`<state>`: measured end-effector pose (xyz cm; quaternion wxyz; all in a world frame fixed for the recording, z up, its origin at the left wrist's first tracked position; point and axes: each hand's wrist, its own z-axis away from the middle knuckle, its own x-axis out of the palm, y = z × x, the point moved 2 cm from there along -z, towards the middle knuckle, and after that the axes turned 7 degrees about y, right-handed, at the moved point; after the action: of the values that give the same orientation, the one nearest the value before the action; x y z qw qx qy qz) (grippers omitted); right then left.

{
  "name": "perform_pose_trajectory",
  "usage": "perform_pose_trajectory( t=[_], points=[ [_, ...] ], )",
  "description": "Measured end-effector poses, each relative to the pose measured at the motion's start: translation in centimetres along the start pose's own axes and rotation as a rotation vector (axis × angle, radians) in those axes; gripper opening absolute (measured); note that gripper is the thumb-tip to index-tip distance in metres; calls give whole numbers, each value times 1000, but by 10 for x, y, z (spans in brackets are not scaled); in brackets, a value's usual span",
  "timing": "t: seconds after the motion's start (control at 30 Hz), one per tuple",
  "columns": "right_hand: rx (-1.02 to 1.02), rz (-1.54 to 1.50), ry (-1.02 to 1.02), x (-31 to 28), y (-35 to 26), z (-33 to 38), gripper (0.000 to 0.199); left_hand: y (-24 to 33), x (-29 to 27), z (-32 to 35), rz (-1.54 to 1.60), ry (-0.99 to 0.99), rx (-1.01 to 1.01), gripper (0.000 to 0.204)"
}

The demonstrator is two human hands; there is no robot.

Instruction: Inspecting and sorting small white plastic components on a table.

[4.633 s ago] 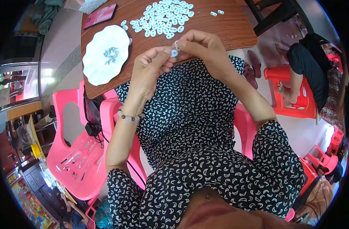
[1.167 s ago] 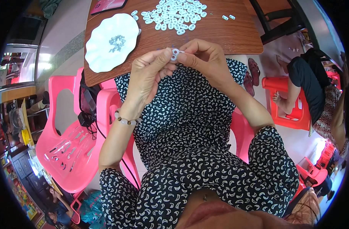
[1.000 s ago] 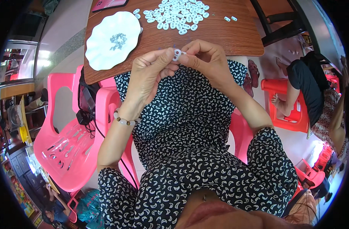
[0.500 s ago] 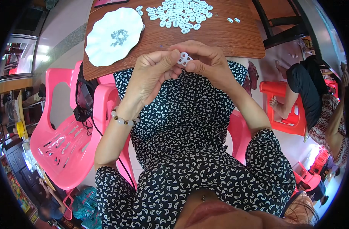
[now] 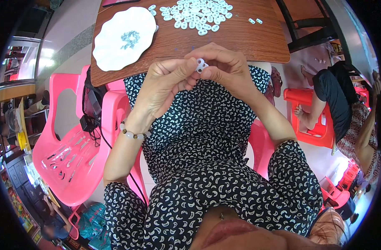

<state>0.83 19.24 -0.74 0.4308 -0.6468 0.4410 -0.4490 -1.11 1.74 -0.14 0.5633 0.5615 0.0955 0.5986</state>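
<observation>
My left hand [image 5: 163, 85] and my right hand [image 5: 221, 66] meet above my lap, just below the near edge of the brown wooden table [image 5: 236, 39]. Between their fingertips they pinch a small white plastic ring piece [image 5: 201, 65]. A pile of several similar white pieces [image 5: 195, 14] lies at the far side of the table. A white scalloped plate [image 5: 124, 38] with a blue pattern lies on the table's left part. A bead bracelet [image 5: 133, 133] circles my left wrist.
Two loose white pieces [image 5: 254, 20] lie right of the pile. A pink plastic chair [image 5: 67, 141] stands at my left with a dark bag [image 5: 91, 108] and cable on it. A person sits on a red stool [image 5: 311, 112] at the right.
Both hands stay together on the small white piece, turning it slightly between the fingertips. The view has shifted a little so the table sits higher in the picture.
</observation>
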Motion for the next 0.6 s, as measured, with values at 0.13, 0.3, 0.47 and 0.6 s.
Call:
perform_pose_trajectory(
  t=[0.13, 0.3, 0.47, 0.6],
  points=[
    [-1, 70, -13, 0, 0, 1, 34, 1, 0, 1, -9, 14, -35, 22],
    [-46, 92, 14, 4, -2, 0, 35, 2, 2, 1, 10, 59, -56, 18],
    [-38, 128, -11, 7, -6, 0, 36, 4, 4, 2, 48, 57, -56, 16],
    [-71, 174, -6, 7, -5, 3, 33, 2, 6, 5, 39, 52, -66, 16]
  ],
)
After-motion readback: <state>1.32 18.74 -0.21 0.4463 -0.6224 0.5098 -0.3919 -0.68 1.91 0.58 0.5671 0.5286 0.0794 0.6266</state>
